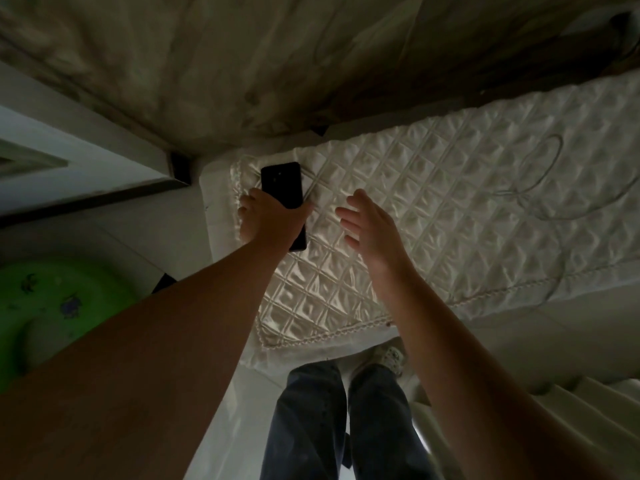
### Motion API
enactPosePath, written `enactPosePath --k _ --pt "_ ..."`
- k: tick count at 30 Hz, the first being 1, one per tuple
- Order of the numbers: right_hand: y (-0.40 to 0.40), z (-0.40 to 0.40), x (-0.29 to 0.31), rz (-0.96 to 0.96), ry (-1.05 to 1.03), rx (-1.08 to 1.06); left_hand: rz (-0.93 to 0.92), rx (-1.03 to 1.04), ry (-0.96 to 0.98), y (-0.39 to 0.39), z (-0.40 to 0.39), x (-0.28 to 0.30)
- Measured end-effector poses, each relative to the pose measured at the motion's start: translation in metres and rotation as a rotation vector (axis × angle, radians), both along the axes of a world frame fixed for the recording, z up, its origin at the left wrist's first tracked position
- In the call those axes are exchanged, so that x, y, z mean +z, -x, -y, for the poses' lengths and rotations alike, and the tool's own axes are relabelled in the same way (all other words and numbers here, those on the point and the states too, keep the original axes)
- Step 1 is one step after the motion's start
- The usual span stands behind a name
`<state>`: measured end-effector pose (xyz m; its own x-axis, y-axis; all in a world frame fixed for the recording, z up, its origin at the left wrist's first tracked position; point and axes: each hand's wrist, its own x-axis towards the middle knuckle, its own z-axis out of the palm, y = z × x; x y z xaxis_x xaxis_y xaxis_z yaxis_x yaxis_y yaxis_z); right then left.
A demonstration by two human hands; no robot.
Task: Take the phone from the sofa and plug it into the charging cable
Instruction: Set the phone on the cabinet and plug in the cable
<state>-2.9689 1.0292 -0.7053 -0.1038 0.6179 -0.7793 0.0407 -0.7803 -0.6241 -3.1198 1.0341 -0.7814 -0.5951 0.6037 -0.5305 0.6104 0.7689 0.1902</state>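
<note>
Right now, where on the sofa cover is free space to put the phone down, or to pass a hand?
Free: the quilted cover between the right hand and the looped cable, and the patch toward its front braided edge below both hands. Crowded: the left corner, where the left hand grips the phone, and the right part under the cable.

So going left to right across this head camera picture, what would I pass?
Green plastic basin → black phone held in the left hand → open right hand → looped white charging cable lying on the quilted sofa cover.
</note>
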Motion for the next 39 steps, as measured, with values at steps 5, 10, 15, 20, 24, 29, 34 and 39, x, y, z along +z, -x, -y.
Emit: enactPosePath --k 5,10,15,20,24,29,34,39 --pt "-0.001 -0.006 -0.006 -0.009 0.003 -0.007 -0.019 -0.023 -0.001 -0.001 -0.003 -0.003" --pt "-0.002 -0.007 -0.010 -0.010 0.006 -0.019 -0.059 -0.031 0.001 -0.006 -0.007 -0.001" --pt "-0.006 -0.004 -0.008 -0.026 0.005 -0.044 -0.030 0.016 -0.005 -0.010 -0.003 0.005" --pt "-0.019 -0.002 -0.002 -0.041 0.029 -0.073 -0.067 0.042 -0.220 -0.012 0.003 0.015" --pt "-0.039 0.003 0.002 -0.050 0.037 -0.105 0.177 -0.011 -0.374 -0.023 0.012 0.024" --pt "-0.071 0.012 0.003 -0.038 0.053 -0.197 0.388 -0.017 -0.329 -0.066 0.025 0.028" --pt "-0.108 0.036 -0.011 0.044 0.047 -0.238 0.509 -0.112 -0.269 -0.115 0.053 0.021" --pt "-0.138 0.073 -0.033 0.137 0.106 -0.216 0.538 -0.232 -0.208 -0.146 0.085 0.015"
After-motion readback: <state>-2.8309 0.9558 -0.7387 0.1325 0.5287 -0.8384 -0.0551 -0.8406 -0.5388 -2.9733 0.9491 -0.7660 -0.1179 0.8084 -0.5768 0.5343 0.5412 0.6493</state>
